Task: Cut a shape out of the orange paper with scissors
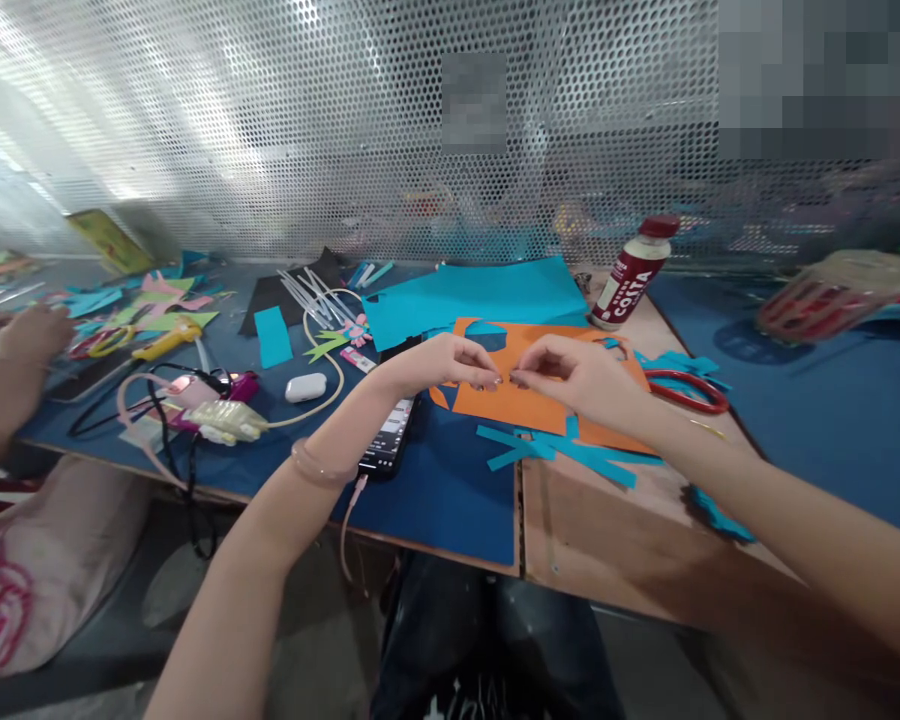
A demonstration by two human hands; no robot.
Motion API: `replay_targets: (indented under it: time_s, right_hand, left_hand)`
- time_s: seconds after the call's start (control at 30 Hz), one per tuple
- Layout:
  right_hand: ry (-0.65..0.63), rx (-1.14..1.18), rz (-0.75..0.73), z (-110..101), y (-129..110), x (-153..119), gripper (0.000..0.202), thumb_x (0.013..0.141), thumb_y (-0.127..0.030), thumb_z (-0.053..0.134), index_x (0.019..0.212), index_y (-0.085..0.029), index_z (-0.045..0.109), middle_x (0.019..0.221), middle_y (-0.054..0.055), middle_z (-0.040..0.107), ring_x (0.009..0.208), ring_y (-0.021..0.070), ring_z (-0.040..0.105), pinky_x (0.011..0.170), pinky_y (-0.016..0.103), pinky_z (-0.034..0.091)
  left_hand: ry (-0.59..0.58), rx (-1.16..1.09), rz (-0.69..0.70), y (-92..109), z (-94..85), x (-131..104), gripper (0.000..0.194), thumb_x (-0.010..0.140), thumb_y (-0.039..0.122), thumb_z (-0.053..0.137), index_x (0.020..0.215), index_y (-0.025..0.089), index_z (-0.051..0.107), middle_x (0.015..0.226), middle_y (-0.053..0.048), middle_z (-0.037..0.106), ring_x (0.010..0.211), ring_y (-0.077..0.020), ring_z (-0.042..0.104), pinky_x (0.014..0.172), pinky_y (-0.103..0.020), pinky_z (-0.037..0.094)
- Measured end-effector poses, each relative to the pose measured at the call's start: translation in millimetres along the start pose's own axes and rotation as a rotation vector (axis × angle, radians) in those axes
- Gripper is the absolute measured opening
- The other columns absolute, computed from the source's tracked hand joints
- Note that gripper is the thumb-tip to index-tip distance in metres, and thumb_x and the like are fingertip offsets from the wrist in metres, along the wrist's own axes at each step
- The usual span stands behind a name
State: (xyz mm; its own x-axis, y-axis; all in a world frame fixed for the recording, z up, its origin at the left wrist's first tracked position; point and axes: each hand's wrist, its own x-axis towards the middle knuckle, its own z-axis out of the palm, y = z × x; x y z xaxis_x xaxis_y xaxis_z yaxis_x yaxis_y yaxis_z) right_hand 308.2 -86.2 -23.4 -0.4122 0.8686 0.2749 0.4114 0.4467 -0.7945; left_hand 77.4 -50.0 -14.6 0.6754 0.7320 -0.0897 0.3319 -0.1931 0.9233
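Above an orange paper sheet with cut-out edges, my left hand and my right hand face each other, fingertips a small gap apart. Both have thumb and fingers pinched together; whatever they hold, if anything, is too small to make out. Blue paper strips lie just below the sheet. A large blue sheet lies behind it. Under my left wrist is a phone, partly covered by my arm. Red-handled scissors rest beside my right forearm.
A Costa bottle stands behind the orange sheet. Left are a white earbud case, a power strip with cables, a yellow glue gun and paper scraps. Another person's hand is at far left. A clear container sits right.
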Motion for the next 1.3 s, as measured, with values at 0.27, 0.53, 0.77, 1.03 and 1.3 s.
replay_targets:
  time_s: [0.27,0.53,0.77,1.03,1.3]
  right_hand:
    - [-0.012,0.305,0.176,6,-16,4,0.029,0.081,-0.042,0.071,0.098,-0.019,0.067,0.095,0.009,0.075,0.089,0.0236,0.072,0.088,0.043,0.058]
    - [-0.025,0.170,0.265,1,-23,5,0.021,0.078,-0.040,0.073,0.084,-0.020,0.072,0.089,0.007,0.075,0.085,0.0219,0.070,0.080,0.037,0.056]
    - [-0.081,0.288,0.303,4,-11,5,0.025,0.077,-0.045,0.074,0.087,-0.022,0.075,0.090,0.006,0.074,0.079,0.0177,0.066,0.074,0.033,0.053]
    - [-0.107,0.400,0.337,3,-4,4,0.027,0.077,-0.046,0.076,0.089,-0.022,0.077,0.091,0.006,0.073,0.077,0.0164,0.062,0.072,0.033,0.051]
    - [0.027,0.481,0.396,11,0,5,0.028,0.071,-0.047,0.080,0.085,-0.023,0.079,0.096,0.008,0.074,0.077,0.0169,0.059,0.067,0.032,0.048]
  left_hand:
    - [0.107,-0.165,0.035,-14,2.7,6,0.028,0.073,0.044,0.077,0.087,0.021,0.072,0.089,-0.004,0.071,0.079,-0.0122,0.061,0.071,-0.027,0.046]
    - [0.113,-0.148,0.032,-13,3.9,5,0.023,0.077,0.040,0.075,0.087,0.020,0.072,0.086,-0.003,0.068,0.069,-0.0091,0.055,0.061,-0.025,0.041]
    - [0.103,-0.242,0.034,-10,8.2,2,0.023,0.076,0.038,0.077,0.086,0.019,0.071,0.088,-0.005,0.072,0.081,-0.0124,0.064,0.069,-0.026,0.048]
    - [0.136,-0.189,0.059,-6,9.7,-2,0.022,0.078,0.037,0.075,0.088,0.018,0.072,0.090,-0.006,0.074,0.085,-0.0139,0.067,0.071,-0.026,0.050]
    - [0.230,-0.134,0.084,-5,13.8,-2,0.025,0.081,0.039,0.071,0.091,0.015,0.070,0.090,-0.008,0.075,0.083,-0.0137,0.068,0.074,-0.027,0.052]
